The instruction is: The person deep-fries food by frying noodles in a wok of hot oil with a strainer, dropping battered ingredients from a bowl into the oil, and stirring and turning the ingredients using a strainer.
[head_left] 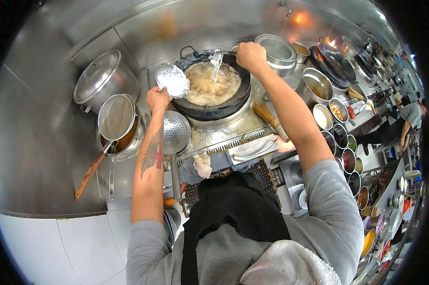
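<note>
A dark wok (243, 95) on the stove holds bubbling, foamy yellowish oil (207, 92). My left hand (158, 99) grips the rim of a shiny, round metal dish (172, 80), tilted at the wok's left edge. Closed around a handle, my right hand (251, 56) is above the wok's far right side. The metal utensil (216, 64) it holds reaches over the oil; glare hides the exact shape of its head. Below my left hand, a perforated skimmer (176, 130) lies with its handle pointing towards me.
At left stand a lidded pot (103, 78) and a round strainer (116, 117) over another pot. A bamboo brush (269, 118) lies right of the wok. Further right are a metal pot (315, 85), several ingredient bowls, a second wok (333, 66) with flames, and another person (409, 118).
</note>
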The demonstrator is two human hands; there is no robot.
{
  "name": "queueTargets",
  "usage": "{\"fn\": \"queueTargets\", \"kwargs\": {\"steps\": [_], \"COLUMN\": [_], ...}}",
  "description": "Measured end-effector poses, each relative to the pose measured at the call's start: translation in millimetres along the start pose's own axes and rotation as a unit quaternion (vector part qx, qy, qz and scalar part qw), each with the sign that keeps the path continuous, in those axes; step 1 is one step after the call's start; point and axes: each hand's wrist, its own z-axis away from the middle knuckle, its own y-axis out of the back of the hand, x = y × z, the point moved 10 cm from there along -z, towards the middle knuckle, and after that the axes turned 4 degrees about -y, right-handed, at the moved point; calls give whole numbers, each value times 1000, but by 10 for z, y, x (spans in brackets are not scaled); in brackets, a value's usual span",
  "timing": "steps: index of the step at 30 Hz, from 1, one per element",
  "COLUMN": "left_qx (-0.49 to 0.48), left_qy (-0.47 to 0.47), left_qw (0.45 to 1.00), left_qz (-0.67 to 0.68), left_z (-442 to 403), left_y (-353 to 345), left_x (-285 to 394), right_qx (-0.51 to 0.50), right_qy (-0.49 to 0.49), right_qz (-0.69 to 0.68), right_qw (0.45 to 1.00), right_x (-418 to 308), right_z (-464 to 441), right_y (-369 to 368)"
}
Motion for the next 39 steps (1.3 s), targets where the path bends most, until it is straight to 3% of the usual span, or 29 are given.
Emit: {"fn": "queueTargets", "kwargs": {"steps": [5, 10, 13, 15, 18, 26, 28, 30, 34, 36, 39], "left_qx": [-41, -83, -101, -117, -105, -71, -80, -17, 13, 11, 5], "left_qy": [22, -19, -71, -120, -114, 97, 104, 128, 179, 164, 144], "left_qw": [998, 996, 992, 985, 983, 993, 991, 990, 971, 966, 949], "left_qz": [41, 8, -28, -45, -100, 17, 14, 62, 155, 200, 279], "left_z": [166, 231, 262, 273, 237, 184, 206, 272, 483, 464, 598], "left_y": [-293, -481, -493, -528, -575, -524, -469, -338, -149, -52, 192], "left_x": [17, 311, 759, 1068, 1191, -183, -339, -456, -391, -507, -522], "right_qx": [-131, -77, -60, -80, -92, -12, -19, -26, -54, -103, -85], "right_qy": [28, 22, 102, 103, 116, 109, 105, 101, 87, 58, 40], "right_qz": [36, -15, -90, -94, -106, -72, -67, -49, -69, -66, -93], "right_qw": [990, 997, 989, 987, 983, 991, 992, 993, 992, 991, 991], "right_x": [45, 219, 124, 70, -14, -175, -255, -365, -573, -540, -374], "right_z": [165, 202, 423, 460, 436, 60, -92, -209, -343, -345, -247], "right_y": [-879, -375, 34, -48, -341, -154, -135, -152, -274, -386, -347]}}
